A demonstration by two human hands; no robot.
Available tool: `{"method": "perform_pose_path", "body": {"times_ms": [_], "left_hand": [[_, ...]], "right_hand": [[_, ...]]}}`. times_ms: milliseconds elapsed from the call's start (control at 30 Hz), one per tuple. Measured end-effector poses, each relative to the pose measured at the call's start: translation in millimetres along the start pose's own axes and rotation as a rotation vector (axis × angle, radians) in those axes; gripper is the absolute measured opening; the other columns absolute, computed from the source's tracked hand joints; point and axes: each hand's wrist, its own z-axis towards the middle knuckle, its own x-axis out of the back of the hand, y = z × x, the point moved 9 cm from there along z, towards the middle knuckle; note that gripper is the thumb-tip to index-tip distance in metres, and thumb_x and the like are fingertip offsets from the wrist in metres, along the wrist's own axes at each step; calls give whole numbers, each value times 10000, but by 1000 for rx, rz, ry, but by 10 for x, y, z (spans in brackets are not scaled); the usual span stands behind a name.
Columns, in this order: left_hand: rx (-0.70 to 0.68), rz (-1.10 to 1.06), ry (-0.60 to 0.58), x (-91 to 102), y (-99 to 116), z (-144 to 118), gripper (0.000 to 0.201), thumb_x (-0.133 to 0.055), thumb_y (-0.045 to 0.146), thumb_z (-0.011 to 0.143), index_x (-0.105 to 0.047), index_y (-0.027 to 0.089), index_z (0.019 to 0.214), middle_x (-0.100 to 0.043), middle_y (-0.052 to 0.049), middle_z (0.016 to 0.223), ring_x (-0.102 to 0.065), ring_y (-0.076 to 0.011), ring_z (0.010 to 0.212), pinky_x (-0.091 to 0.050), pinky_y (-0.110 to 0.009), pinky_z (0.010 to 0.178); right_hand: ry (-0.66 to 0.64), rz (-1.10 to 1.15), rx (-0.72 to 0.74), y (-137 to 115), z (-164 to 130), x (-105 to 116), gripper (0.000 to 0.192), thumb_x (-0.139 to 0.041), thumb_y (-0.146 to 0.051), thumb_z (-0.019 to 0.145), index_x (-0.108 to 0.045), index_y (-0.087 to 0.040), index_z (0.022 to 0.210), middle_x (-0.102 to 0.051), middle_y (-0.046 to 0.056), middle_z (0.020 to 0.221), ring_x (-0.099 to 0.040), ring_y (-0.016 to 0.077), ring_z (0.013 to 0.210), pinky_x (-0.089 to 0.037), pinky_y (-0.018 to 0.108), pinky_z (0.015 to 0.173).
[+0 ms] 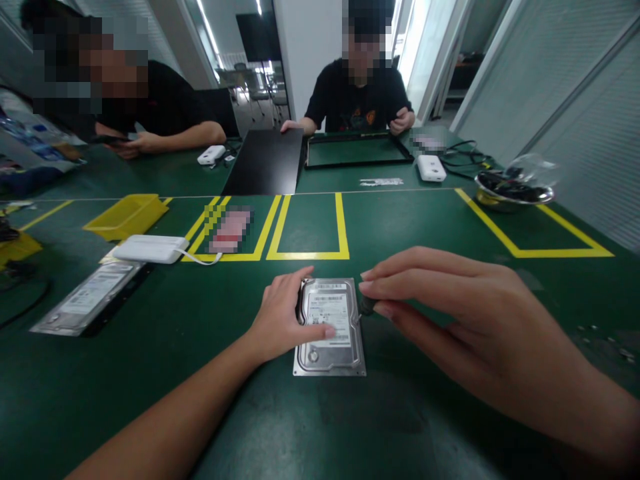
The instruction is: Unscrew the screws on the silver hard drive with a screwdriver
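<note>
The right hand (480,327) has a narrow grip, pinching a small dark tool (367,305) between thumb and fingertips, beside the right flank of a hard drive (334,313); I cannot tell whether its tip touches. The left hand (280,310) holds the drive from the other side, thumb across the paper label and fingers along the metal, presumably to steady it on the worktop (390,427). The drive lies flat, label up, well away from the worktop's far and right edges, probably so both hands reach it comfortably. Its casing is a silvery rectangle with a ridged, shaped surface; the worktop is smooth and green, banded with yellow tape (307,256). Toward the left side, a glossy white power bank (150,248) sits at the far end of another hard drive (90,293). Near the right edge, a shiny round bowl (505,202) gathers dark, tangled pieces.
</note>
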Motion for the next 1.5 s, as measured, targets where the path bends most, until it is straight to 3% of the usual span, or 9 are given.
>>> {"method": "perform_pose_path", "body": {"times_ms": [1500], "left_hand": [[-40,6,-7,-8,22,-7,982,-717,723,655,-359,266,1446,-484,-120,1422,-427,-371,1269,-361,-543,1036]], "right_hand": [[-1,11,-47,75,12,20,190,-570,-164,910,-696,-225,1040,-692,23,1065,-654,148,945,-539,243,800]]}}
